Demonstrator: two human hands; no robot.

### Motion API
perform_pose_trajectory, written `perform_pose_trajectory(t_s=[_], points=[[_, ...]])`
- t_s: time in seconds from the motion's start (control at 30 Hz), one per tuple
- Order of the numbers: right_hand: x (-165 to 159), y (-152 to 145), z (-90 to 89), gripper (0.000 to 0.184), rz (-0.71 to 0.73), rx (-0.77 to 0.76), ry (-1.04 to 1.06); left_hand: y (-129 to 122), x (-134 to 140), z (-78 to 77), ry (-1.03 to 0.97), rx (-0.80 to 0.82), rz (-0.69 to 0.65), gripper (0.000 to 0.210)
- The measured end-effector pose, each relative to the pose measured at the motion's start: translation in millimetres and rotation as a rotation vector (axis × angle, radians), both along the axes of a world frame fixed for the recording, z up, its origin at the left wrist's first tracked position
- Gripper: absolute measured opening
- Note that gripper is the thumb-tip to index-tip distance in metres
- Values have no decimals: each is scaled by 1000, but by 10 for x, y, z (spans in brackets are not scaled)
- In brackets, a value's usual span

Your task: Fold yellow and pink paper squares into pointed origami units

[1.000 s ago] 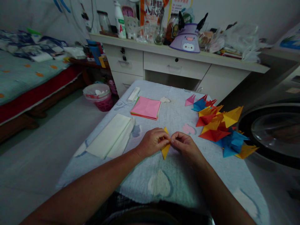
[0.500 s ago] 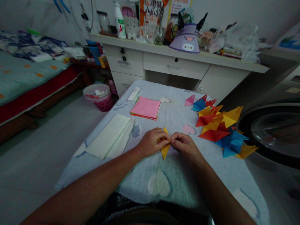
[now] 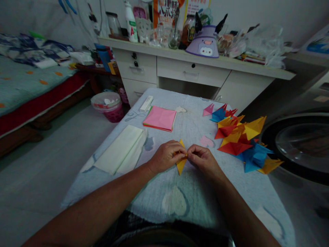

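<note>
Between my two hands is a yellow origami crane (image 3: 181, 166), its pointed ends showing above and below my left fingers. My left hand (image 3: 168, 155) pinches its middle between thumb and fingers. From the other side, my right hand (image 3: 202, 157) pinches a small tip of the same paper; the fingertips of both hands almost meet and hide the tip. Beyond them lies a stack of square paper (image 3: 160, 117), pink on top. To the right sits a pile of folded paper cranes (image 3: 235, 148) in red, yellow, blue and pink.
A cloth (image 3: 177, 202) with heart shapes covers the table. Pale folded paper (image 3: 120, 149) lies at left, and a small white box (image 3: 146, 103) is behind it. Past the table stand a cluttered white desk (image 3: 174, 53), a pink bin (image 3: 110, 111) and a washing machine (image 3: 300, 147).
</note>
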State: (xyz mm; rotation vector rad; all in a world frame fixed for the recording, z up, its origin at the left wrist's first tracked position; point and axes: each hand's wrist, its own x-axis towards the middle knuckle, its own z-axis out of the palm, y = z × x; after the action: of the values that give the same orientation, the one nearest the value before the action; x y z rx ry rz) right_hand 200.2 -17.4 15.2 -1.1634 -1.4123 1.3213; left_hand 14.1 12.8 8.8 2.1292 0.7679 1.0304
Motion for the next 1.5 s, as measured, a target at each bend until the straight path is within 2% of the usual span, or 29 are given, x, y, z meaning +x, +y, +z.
perform_pose_trajectory(t_s=[0.2, 0.53, 0.7, 1.1, 1.5], points=[[3, 0, 5, 20, 10, 25, -59, 1, 3, -3, 9, 2, 6, 7], [-3, 2, 44, 13, -2, 155, -190, -25, 9, 13, 14, 57, 9, 7], [-4, -5, 49, 12, 5, 133, -178, -21, 15, 0, 8, 76, 4, 6], [-1, 4, 14, 16, 18, 85, -131, -34, 31, 35, -4, -19, 21, 6], [3, 14, -8, 21, 16, 35, -118, -12, 27, -21, -2, 2, 5, 8]])
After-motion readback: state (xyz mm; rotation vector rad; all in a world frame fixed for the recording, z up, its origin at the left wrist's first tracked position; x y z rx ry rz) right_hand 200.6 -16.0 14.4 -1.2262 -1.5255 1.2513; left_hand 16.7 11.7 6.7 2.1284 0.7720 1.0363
